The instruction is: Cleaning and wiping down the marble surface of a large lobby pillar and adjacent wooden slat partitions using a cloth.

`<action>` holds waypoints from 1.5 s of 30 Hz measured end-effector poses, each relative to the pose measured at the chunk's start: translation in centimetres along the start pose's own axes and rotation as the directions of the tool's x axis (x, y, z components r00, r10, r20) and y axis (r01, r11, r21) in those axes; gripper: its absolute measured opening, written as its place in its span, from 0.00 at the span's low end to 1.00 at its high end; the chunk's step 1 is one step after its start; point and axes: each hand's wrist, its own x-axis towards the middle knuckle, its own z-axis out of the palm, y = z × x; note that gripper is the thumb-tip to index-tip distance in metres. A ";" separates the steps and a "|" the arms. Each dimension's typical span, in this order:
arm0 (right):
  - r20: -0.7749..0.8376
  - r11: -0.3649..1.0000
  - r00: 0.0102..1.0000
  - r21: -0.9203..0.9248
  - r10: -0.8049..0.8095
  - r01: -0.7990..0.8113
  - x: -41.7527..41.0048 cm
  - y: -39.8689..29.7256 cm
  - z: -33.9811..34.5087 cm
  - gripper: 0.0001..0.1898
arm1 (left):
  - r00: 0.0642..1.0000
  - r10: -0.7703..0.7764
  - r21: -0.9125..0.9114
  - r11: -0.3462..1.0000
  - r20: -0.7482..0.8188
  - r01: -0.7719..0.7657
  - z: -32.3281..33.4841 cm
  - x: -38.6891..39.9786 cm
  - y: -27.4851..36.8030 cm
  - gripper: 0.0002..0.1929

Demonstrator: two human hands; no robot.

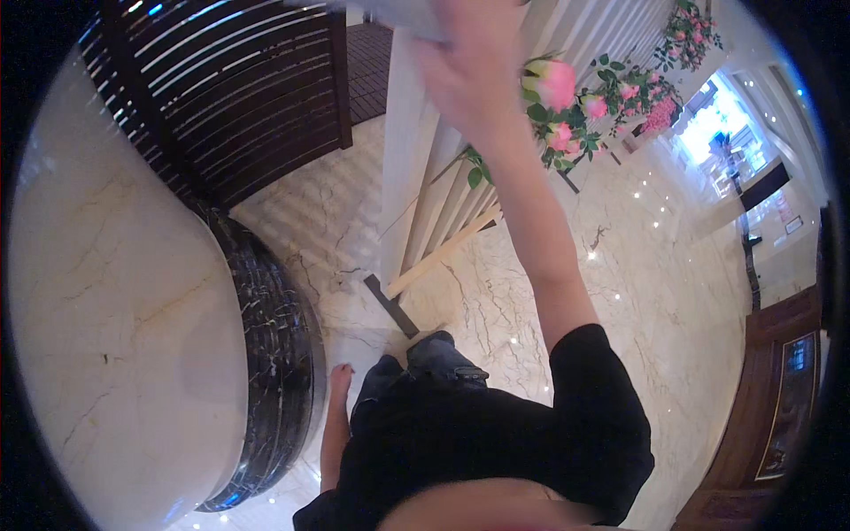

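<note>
My right hand (475, 76) is raised at the top of the view, blurred. Its fingers are closed on a light grey cloth-like item (408, 16), partly cut off by the upper edge. Just behind that hand stands a white slatted partition (405, 146) with a pale wooden strip (445, 249) along its lower edge. Pink roses (551, 83) with green leaves stick out of the slats right beside my wrist. Down at my side hangs my left hand (342, 377), loosely curled, with nothing visible in it. It is near the curved base of a column.
A marble column (133, 299) with a dark marble base band (279, 338) rises at the left. Behind it stands a dark slatted screen (252, 86). A dark metal foot (392, 305) of the partition lies near my legs. Brown wooden panelling (764, 372) is at right.
</note>
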 end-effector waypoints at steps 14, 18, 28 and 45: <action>0.246 0.923 0.963 0.334 0.109 -0.189 -20.9 -2.3 3.4 0.25 | 0.957 0.291 -0.228 0.930 -0.017 -0.287 -1.7 0.4 15.1 0.11; 0.081 0.576 0.843 0.695 0.531 -0.430 -19.1 -3.0 2.1 0.23 | 0.833 0.542 -0.435 0.728 -0.109 -0.530 -7.2 3.0 29.5 0.10; -0.131 0.722 0.900 0.648 0.416 -0.240 -7.6 5.3 3.3 0.33 | 0.384 0.839 -0.308 0.275 -0.386 -0.911 -13.1 1.7 53.4 0.36; 0.627 0.767 0.628 0.073 0.461 -0.637 -10.7 2.2 -2.5 0.27 | 0.444 0.786 -0.227 0.382 -0.430 -0.896 -12.6 2.5 52.6 0.28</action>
